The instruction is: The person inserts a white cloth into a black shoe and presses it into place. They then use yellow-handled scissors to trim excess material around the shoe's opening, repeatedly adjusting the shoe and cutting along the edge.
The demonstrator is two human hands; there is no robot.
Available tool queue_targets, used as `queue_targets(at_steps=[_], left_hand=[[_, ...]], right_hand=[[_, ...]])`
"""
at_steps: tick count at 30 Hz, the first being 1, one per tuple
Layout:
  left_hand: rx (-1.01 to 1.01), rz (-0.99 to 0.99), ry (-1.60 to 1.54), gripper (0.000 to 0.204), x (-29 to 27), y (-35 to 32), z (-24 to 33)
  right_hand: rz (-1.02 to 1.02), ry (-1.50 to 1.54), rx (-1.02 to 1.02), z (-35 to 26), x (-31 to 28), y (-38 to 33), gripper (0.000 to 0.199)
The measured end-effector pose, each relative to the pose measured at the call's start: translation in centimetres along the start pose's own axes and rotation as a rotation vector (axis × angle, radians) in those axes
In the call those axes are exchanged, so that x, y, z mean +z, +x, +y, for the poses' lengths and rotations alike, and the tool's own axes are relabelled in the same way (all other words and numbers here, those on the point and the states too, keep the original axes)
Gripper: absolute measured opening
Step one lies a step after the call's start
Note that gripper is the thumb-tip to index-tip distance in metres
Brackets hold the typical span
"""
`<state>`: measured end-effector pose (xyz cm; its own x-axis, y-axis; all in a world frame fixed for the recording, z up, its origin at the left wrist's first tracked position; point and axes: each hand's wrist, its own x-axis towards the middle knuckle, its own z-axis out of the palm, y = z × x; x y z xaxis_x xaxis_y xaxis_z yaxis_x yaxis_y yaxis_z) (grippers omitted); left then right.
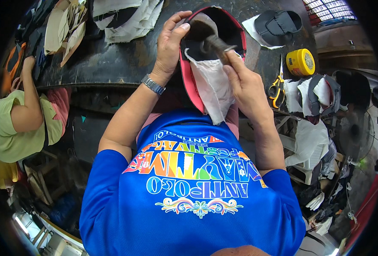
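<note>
Cloth (212, 87), white and rough-edged, is being held within a black, red-lined piece (189, 80) at the counter's (120, 59) near edge. Above it, a blurred, brush-like tool (218, 45) is being clamped between the fingers of the right hand (248, 85). The piece's left rim is being gripped by the left hand (171, 45), its fingers closed on it. Rightward, orange-handled scissors (280, 77), then a yellow tub (296, 62), are being supported.
</note>
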<state>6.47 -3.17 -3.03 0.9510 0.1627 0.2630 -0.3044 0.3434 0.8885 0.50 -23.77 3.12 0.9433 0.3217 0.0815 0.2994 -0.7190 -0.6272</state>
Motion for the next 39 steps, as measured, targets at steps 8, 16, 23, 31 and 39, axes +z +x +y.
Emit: queue_targets(at_steps=[8, 16, 23, 31, 39], left_hand=[[0.005, -0.01, -0.037, 0.045, -0.1, -1.0, 0.5], [-0.023, 0.006, -0.104, 0.044, -0.1, -0.8, 0.9], [-0.019, 0.059, -0.119, 0.036, 0.0, -1.2, 1.2], [0.005, 0.043, -0.075, 0.039, -0.5, -1.8, 1.1], [-0.002, 0.041, -0.15, 0.033, -0.1, -1.6, 0.4]], right_hand=[[-0.094, -0.147, -0.091, -0.7, 0.6, 0.1, 0.046], [-0.062, -0.141, -0.07, -2.0, 1.9, 0.9, 0.041], [-0.124, -0.229, 0.029, -2.4, 2.3, 3.2, 0.041], [0.164, -0.014, -0.104, -1.2, 0.2, 1.9, 0.043], [0.113, -0.069, -0.032, -1.2, -0.8, -0.4, 0.042]])
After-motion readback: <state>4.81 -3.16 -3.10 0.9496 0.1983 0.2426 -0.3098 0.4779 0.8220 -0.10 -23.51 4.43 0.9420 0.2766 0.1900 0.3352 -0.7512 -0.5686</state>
